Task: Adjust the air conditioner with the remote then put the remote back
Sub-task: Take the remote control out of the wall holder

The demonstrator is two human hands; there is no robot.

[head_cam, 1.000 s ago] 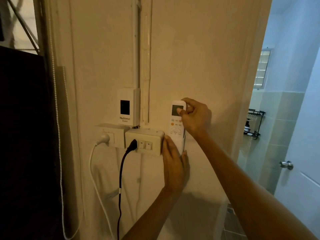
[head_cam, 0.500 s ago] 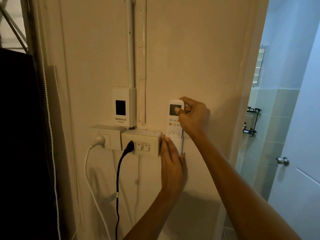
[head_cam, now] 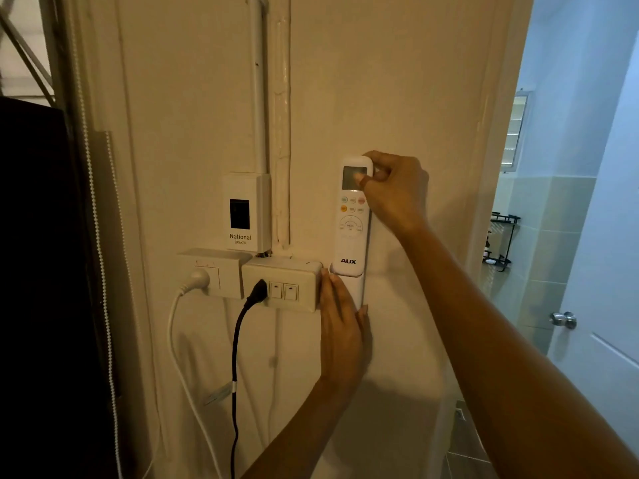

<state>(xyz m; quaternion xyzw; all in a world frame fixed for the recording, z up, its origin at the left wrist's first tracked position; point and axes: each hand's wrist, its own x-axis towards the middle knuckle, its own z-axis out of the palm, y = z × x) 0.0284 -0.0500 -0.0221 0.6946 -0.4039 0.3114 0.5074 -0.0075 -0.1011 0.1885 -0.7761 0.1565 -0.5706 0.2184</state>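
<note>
A white AUX remote (head_cam: 351,233) stands upright against the cream wall, its bottom end just above or at the mouth of a white wall holder (head_cam: 359,288). My right hand (head_cam: 392,191) pinches the remote's top, thumb on the small display. My left hand (head_cam: 342,337) lies flat on the wall over the holder's lower part, fingers pointing up, covering most of it. The air conditioner itself is out of view.
Left of the holder sit a switch box (head_cam: 281,283) with a black plug and cord, a socket (head_cam: 211,273) with a white plug, and a National breaker (head_cam: 246,212) above. An open doorway and a white door with a knob (head_cam: 563,319) are at right.
My right hand has lifted the remote upward, so much more of its body, including the AUX logo, now shows above the holder. My left hand stays on the holder.
</note>
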